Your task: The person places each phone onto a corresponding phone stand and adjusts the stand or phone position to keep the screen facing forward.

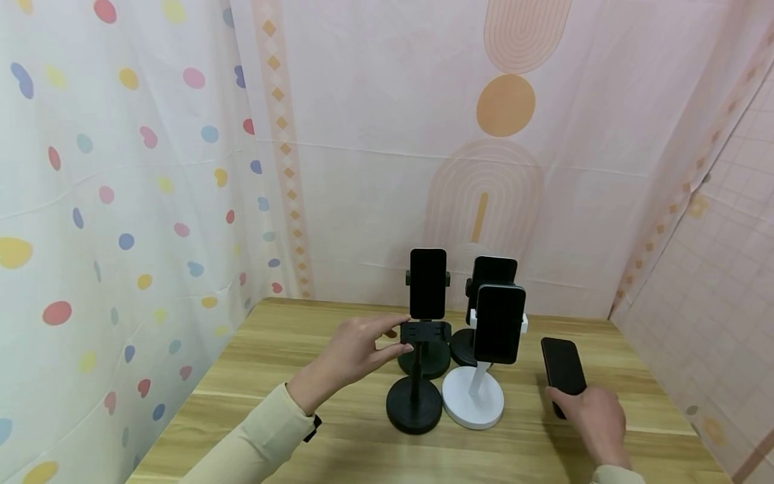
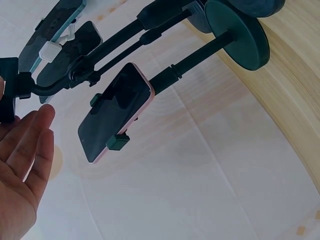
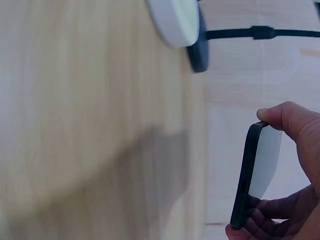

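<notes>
My left hand pinches the left end of the clamp of a black phone stand, thumb below and a finger above. This clamp bears no phone. In the left wrist view the hand is partly cut off at the frame's edge. On the right, my right hand grips a black phone by its edges, thumb on one side and fingers on the other. The right wrist view has this phone edge-on, held above the table.
A white stand holding a phone stands beside the black one. Behind are a dark green stand with a phone and another black stand with a phone. Patterned curtains border the wooden table.
</notes>
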Available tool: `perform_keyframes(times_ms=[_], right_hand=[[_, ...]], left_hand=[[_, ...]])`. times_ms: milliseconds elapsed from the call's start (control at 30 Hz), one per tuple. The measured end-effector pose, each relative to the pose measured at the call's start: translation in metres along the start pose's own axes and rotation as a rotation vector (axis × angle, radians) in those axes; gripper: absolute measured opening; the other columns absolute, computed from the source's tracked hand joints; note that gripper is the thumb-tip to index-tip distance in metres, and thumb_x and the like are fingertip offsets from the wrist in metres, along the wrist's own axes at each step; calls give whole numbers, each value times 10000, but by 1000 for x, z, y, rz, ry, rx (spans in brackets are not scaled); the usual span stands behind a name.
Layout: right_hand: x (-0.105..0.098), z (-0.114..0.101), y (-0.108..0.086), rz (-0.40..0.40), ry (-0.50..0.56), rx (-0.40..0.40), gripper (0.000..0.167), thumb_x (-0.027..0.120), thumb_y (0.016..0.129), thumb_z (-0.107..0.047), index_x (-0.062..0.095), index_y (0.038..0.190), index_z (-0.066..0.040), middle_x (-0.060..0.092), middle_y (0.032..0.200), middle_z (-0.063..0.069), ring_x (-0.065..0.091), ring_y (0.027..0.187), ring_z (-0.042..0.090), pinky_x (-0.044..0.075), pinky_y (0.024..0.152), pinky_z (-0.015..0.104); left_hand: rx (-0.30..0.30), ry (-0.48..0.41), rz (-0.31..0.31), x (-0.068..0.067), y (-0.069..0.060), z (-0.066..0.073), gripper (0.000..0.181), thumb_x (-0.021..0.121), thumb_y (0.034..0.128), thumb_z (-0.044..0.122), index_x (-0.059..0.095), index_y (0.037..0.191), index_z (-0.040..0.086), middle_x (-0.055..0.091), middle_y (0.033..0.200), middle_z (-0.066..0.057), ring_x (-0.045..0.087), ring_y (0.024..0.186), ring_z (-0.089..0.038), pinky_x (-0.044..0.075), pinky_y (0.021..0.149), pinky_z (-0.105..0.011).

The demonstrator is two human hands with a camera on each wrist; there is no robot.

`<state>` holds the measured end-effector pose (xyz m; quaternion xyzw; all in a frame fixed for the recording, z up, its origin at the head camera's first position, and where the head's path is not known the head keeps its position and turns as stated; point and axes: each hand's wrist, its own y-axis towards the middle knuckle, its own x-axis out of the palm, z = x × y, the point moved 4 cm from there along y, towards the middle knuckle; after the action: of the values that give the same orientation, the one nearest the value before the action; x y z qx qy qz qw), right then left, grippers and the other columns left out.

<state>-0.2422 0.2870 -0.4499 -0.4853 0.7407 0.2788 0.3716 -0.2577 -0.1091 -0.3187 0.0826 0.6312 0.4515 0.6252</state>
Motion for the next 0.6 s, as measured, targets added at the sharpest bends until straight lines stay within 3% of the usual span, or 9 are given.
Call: perform_keyframes(times_ms=[367,600], right_hand=[[-14,-30,-13,163,44,-45,557,791,740,-483,521,653,-3,533,608,119,508,544,259,370,450,372],[-28,-49,-19,209,74,-68,585,793,753,-495,601,781,57,583,678,166,545,582,275,380,449,375]], left_hand=[[32,-11,19,1,-1,0,446,808,838,174,671,1228,6,734,1080,-99,718,810,-184,524,597,-218],[37,-13,30,1,-1,-1,448,811,834,174,672,1233,23,733,1083,-97,717,809,-171,529,589,-224]])
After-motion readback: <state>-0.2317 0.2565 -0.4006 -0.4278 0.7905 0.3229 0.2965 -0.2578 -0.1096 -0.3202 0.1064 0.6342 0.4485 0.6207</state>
